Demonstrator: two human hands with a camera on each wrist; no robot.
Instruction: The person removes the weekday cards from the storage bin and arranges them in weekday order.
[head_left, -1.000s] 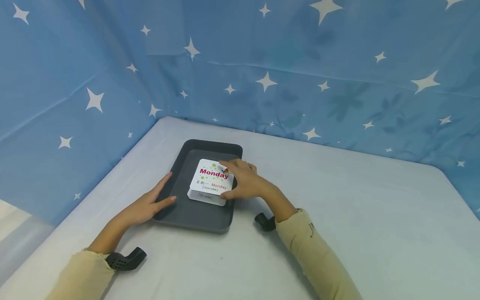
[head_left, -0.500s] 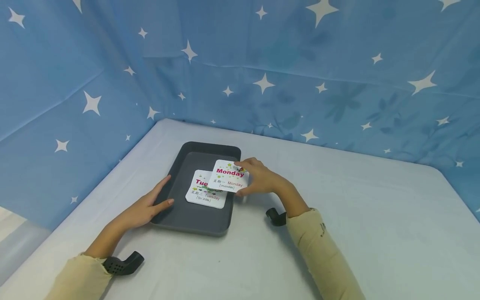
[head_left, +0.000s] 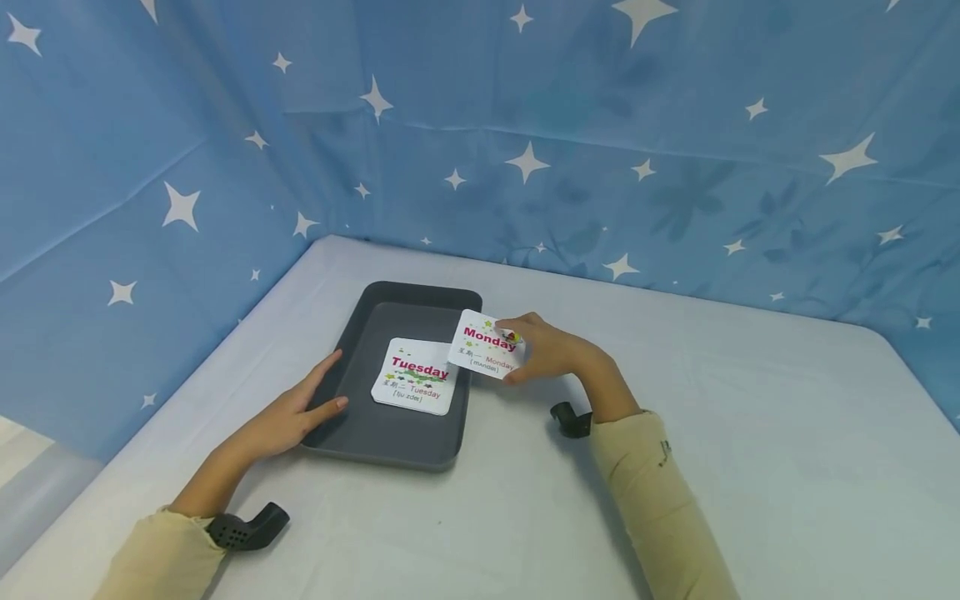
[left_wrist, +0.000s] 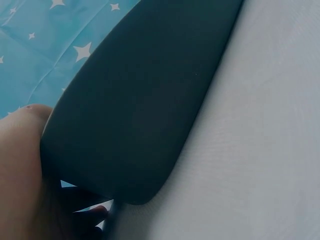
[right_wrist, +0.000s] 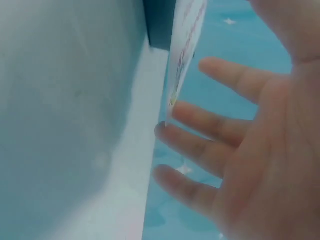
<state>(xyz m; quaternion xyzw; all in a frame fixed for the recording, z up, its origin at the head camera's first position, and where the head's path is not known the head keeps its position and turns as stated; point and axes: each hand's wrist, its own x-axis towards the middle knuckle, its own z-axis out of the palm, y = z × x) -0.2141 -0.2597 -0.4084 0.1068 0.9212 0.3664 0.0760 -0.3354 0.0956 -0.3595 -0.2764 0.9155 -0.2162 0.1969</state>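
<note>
Between thumb and fingers my right hand (head_left: 551,350) pinches a white flashcard printed "Monday" (head_left: 487,343). The card overlaps the tray's right rim in the head view; the right wrist view shows it nearly edge-on, beside the fingertips (right_wrist: 165,131). Inside the dark grey tray (head_left: 420,437) lies a "Tuesday" card (head_left: 415,377) on what looks like a small stack. My left hand (head_left: 288,421) grips the tray's left side, thumb over the rim. In the left wrist view the tray's outer wall (left_wrist: 135,105) fills the middle, with fingers partly hidden beneath it.
A white cloth covers the table (head_left: 675,458). Blue curtains with white stars (head_left: 525,100) stand along the back and left edges. A black wrist device (head_left: 247,527) sits at the left sleeve, another wrist device (head_left: 572,421) at the right.
My right hand has lifted the Monday card off the pile and carried it right to the tray's rim, uncovering the Tuesday card. The left hand stays at the tray.
</note>
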